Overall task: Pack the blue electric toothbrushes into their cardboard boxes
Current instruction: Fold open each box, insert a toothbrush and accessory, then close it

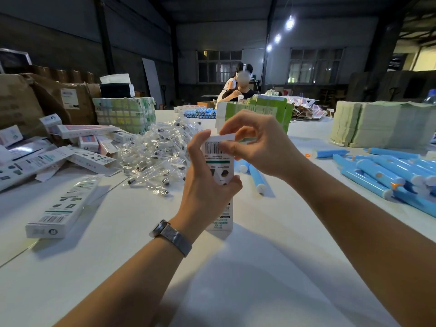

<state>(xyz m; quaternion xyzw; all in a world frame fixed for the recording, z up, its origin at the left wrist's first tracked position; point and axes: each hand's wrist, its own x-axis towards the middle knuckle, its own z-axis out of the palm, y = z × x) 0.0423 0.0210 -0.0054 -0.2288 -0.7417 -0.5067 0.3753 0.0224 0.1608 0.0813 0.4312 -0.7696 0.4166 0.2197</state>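
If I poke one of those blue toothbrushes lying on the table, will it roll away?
Probably, yes. The blue toothbrushes look like smooth round tubes lying on their sides on the flat white table, so a sideways push would likely roll one. Their shine suggests hard, stiff, perhaps slippery plastic. Those heaped together at the right would likely stop each other.

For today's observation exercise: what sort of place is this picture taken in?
Probably a warehouse packing room: blue toothbrushes are heaped on a long white table, bundles of flat cartons are stacked behind them, and brown shipping boxes stand at the left.
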